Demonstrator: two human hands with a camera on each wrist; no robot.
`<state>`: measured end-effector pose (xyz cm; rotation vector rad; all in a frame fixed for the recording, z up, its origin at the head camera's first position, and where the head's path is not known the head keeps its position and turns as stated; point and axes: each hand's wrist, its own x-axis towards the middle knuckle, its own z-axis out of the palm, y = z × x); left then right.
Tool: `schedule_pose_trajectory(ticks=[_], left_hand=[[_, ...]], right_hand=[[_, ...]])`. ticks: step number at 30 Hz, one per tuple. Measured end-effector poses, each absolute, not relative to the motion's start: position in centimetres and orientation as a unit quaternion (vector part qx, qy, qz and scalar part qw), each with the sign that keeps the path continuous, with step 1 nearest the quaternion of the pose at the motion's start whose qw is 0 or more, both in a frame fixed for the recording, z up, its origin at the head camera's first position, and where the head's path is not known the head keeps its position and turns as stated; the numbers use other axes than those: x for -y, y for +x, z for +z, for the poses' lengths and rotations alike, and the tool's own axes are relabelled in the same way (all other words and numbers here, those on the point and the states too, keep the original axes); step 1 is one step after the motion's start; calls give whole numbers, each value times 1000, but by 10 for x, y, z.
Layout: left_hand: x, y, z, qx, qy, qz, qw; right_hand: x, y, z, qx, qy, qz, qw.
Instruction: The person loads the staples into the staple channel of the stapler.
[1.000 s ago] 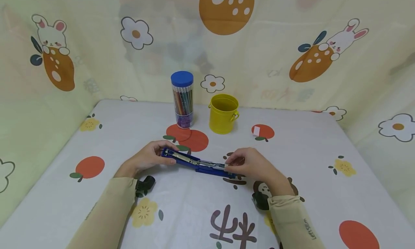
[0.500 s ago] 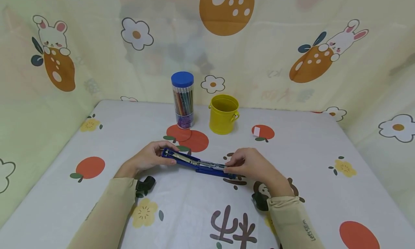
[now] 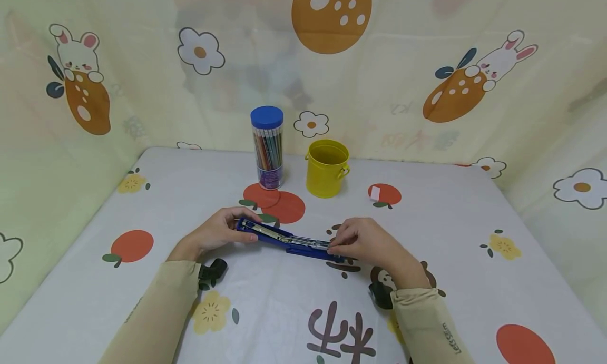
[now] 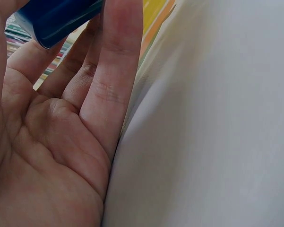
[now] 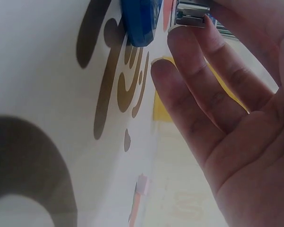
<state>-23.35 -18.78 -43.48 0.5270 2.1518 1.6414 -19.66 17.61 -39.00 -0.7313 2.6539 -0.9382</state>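
A blue stapler (image 3: 308,253) is swung wide, its metal inside facing up, at the middle of the table. My left hand (image 3: 219,230) grips its left end between thumb and fingers; in the left wrist view that blue end (image 4: 61,19) sits above the palm. At the other end, the thumb and fingers of my right hand (image 3: 367,240) pinch the metal staple magazine, whose tip (image 5: 193,14) shows between the fingers in the right wrist view. Below the magazine lies the blue base (image 5: 139,23). The fingers hide part of the magazine's end.
Behind the hands stand a clear tub of pencils (image 3: 268,153) with a blue lid and a yellow bucket (image 3: 326,177). A small pale eraser-like block (image 3: 375,194) lies to the right of the bucket. A patterned cloth (image 3: 237,322) covers the table.
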Motion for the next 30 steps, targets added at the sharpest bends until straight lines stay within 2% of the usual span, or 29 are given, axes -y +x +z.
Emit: schedule_pose_trajectory(ticks=[7,22,30], left_hand=[[188,-234,-435,-769,186,582,190],[190,-236,-436,-772,209,576,168],[182,-232,-421,-754,210,605,149]], right_hand=[[-177,-196,-390,-905,-244,-327,124],[-188,-197,-395,-872,-169,-424,173],[-194,-199,-398,-859,-168,-451,175]])
